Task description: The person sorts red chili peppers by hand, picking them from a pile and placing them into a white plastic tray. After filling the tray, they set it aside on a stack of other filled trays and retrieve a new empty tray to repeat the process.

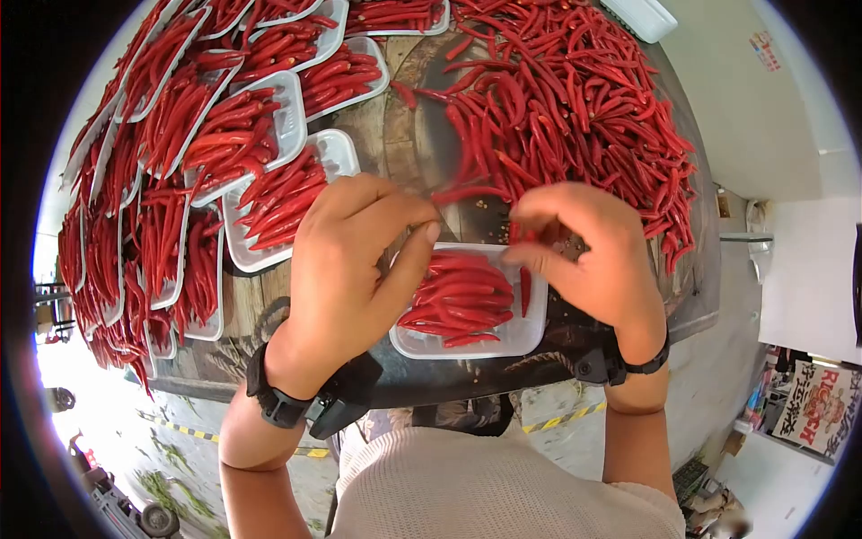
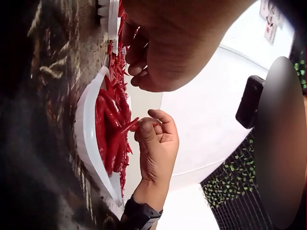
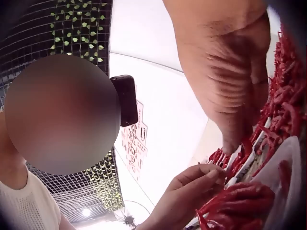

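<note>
Several red chili peppers (image 1: 462,296) lie in a white tray (image 1: 530,340) at the table's front edge. Above its left rim is my left hand (image 1: 355,251), thumb and index tips close together, with no pepper visible between them. My right hand (image 1: 593,251) is over the tray's right rim, blurred at the fingertips. In the left wrist view the right hand (image 2: 158,148) pinches a thin red pepper (image 2: 128,126) between thumb and fingers, and the left hand (image 2: 168,52) has loosely bent fingers. The right wrist view shows the left hand's (image 3: 187,194) thumb near its index finger.
A large loose heap of peppers (image 1: 575,117) covers the back right of the table. Filled white trays (image 1: 292,117) overlap across the left side, one close beside my left hand. A white container (image 1: 642,18) stands at the back right edge.
</note>
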`<action>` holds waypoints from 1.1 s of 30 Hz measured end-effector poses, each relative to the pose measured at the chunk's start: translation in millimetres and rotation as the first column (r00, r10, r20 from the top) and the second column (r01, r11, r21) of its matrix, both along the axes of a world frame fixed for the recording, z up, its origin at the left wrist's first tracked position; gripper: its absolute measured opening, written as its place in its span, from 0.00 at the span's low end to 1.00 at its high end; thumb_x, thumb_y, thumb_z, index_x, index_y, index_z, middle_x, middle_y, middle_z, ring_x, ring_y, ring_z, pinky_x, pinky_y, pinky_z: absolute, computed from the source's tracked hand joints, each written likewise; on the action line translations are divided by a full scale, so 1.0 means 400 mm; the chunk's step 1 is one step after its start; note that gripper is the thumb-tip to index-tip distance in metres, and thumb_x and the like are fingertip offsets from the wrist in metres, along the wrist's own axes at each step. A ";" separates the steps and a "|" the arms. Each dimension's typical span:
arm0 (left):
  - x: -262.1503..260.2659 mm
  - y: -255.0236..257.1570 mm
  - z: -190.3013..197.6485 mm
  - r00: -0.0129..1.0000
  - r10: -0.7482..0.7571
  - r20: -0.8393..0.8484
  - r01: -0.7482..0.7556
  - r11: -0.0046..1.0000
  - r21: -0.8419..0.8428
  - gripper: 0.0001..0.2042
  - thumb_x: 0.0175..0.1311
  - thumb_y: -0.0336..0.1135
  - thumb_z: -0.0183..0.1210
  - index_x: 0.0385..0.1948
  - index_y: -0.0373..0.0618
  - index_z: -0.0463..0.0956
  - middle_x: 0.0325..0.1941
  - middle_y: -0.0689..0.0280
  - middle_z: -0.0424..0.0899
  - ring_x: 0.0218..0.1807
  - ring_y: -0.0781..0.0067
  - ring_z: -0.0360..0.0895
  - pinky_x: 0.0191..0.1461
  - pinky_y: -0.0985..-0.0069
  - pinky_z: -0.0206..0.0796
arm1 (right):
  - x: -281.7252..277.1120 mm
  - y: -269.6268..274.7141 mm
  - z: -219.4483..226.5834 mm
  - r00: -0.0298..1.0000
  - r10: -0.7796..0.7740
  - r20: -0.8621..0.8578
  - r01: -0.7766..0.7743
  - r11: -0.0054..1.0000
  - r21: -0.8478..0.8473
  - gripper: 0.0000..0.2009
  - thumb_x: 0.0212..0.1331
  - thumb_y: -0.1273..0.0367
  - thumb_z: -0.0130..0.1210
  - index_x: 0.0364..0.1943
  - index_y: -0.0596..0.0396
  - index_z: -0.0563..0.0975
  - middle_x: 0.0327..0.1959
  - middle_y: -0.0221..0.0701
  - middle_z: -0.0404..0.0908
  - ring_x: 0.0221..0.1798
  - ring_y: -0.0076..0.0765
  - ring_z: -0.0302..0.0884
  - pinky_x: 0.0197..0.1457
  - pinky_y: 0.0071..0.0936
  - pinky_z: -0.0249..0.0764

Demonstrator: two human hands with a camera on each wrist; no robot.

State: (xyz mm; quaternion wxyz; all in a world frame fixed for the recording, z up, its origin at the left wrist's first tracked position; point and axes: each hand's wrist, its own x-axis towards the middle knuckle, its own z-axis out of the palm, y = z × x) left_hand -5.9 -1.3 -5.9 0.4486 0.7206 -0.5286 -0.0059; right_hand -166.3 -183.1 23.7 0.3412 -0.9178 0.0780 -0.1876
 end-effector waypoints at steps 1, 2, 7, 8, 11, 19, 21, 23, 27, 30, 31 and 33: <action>0.000 0.000 -0.001 1.000 0.006 -0.002 -0.006 1.000 0.000 0.05 0.57 0.26 0.66 0.34 0.43 0.84 0.35 0.60 0.82 0.39 0.54 0.79 0.44 0.62 0.70 | -0.003 0.007 0.013 1.000 0.006 -0.002 -0.006 1.000 0.000 0.12 0.50 0.69 0.72 0.38 0.54 0.82 0.34 0.33 0.84 0.34 0.42 0.83 0.42 0.37 0.77; -0.001 0.000 -0.002 1.000 0.005 -0.002 -0.005 1.000 -0.006 0.05 0.56 0.26 0.66 0.34 0.43 0.84 0.36 0.60 0.82 0.39 0.54 0.79 0.44 0.62 0.70 | -0.005 0.012 0.031 0.992 0.046 -0.117 -0.039 0.997 0.066 0.13 0.49 0.68 0.73 0.37 0.54 0.81 0.32 0.33 0.84 0.34 0.41 0.83 0.42 0.37 0.77; 0.002 0.006 0.006 1.000 -0.019 0.017 0.019 1.000 0.019 0.06 0.59 0.24 0.65 0.37 0.39 0.83 0.37 0.57 0.82 0.41 0.56 0.80 0.46 0.67 0.71 | -0.012 -0.005 0.028 0.947 0.268 -0.175 -0.281 0.958 -0.054 0.13 0.49 0.66 0.72 0.35 0.53 0.80 0.30 0.34 0.83 0.31 0.43 0.83 0.34 0.35 0.75; 0.003 0.006 0.005 0.999 -0.032 0.020 0.031 0.999 0.011 0.06 0.59 0.24 0.65 0.37 0.39 0.83 0.38 0.57 0.82 0.42 0.56 0.80 0.46 0.66 0.71 | -0.010 -0.001 0.015 0.963 0.244 -0.110 -0.250 0.968 -0.038 0.12 0.52 0.66 0.71 0.37 0.53 0.80 0.29 0.35 0.83 0.30 0.45 0.82 0.32 0.37 0.73; 0.003 0.005 0.009 0.999 -0.041 0.028 0.041 0.999 0.003 0.06 0.58 0.24 0.66 0.37 0.39 0.83 0.38 0.57 0.82 0.42 0.55 0.80 0.47 0.66 0.71 | -0.015 0.008 0.053 0.906 0.068 -0.417 0.020 0.979 0.203 0.11 0.54 0.67 0.69 0.38 0.53 0.80 0.27 0.36 0.83 0.30 0.48 0.82 0.34 0.39 0.74; 0.001 0.006 0.007 0.999 -0.036 0.039 0.036 0.999 0.010 0.07 0.57 0.24 0.66 0.37 0.39 0.83 0.38 0.57 0.82 0.42 0.54 0.80 0.46 0.66 0.71 | -0.001 -0.034 -0.013 0.967 -0.032 -0.253 0.035 0.999 0.008 0.10 0.57 0.67 0.66 0.38 0.54 0.79 0.31 0.40 0.84 0.34 0.52 0.82 0.37 0.42 0.75; -0.001 0.006 0.009 0.999 -0.028 0.038 0.028 1.000 0.013 0.06 0.58 0.24 0.65 0.37 0.40 0.83 0.38 0.57 0.82 0.42 0.54 0.80 0.46 0.66 0.71 | 0.011 -0.063 -0.039 0.981 -0.191 0.024 0.191 0.953 -0.234 0.09 0.56 0.68 0.67 0.37 0.54 0.81 0.33 0.40 0.83 0.37 0.53 0.81 0.39 0.43 0.74; -0.004 0.007 0.011 0.998 -0.034 0.044 0.033 0.999 0.014 0.06 0.58 0.25 0.65 0.37 0.40 0.83 0.38 0.57 0.82 0.42 0.54 0.80 0.46 0.66 0.71 | 0.023 -0.058 -0.038 0.973 -0.232 0.017 0.228 0.939 -0.255 0.08 0.54 0.68 0.67 0.36 0.53 0.82 0.32 0.38 0.81 0.38 0.52 0.79 0.41 0.44 0.74; -0.004 0.004 0.008 0.997 -0.037 0.063 0.036 0.999 0.021 0.06 0.59 0.25 0.65 0.37 0.39 0.83 0.38 0.57 0.82 0.41 0.54 0.80 0.46 0.67 0.71 | 0.061 -0.043 -0.081 0.986 -0.103 0.132 0.141 0.938 -0.316 0.08 0.51 0.69 0.69 0.35 0.52 0.84 0.33 0.33 0.80 0.42 0.47 0.78 0.43 0.41 0.74; -0.008 -0.001 0.005 0.999 -0.012 0.037 0.012 1.000 0.020 0.05 0.57 0.25 0.65 0.35 0.41 0.83 0.37 0.58 0.83 0.40 0.52 0.79 0.45 0.63 0.70 | 0.068 -0.049 -0.098 0.995 -0.039 0.094 0.070 0.936 -0.346 0.08 0.49 0.70 0.69 0.33 0.53 0.81 0.32 0.33 0.77 0.41 0.49 0.75 0.44 0.44 0.73; -0.008 -0.002 0.006 0.998 -0.029 0.047 0.028 1.000 0.011 0.05 0.57 0.25 0.65 0.35 0.41 0.83 0.37 0.58 0.83 0.40 0.52 0.79 0.45 0.63 0.70 | 0.065 -0.048 -0.094 0.993 -0.055 0.105 0.089 0.931 -0.354 0.08 0.49 0.70 0.69 0.33 0.53 0.81 0.32 0.33 0.77 0.41 0.49 0.75 0.44 0.44 0.73; -0.009 -0.001 0.007 1.000 -0.004 0.025 0.004 1.000 0.019 0.06 0.58 0.26 0.65 0.36 0.41 0.84 0.37 0.57 0.83 0.40 0.53 0.79 0.45 0.63 0.70 | 0.056 -0.038 -0.083 0.979 -0.105 0.174 0.145 0.960 -0.239 0.09 0.50 0.72 0.67 0.34 0.54 0.80 0.33 0.36 0.78 0.40 0.50 0.76 0.43 0.44 0.72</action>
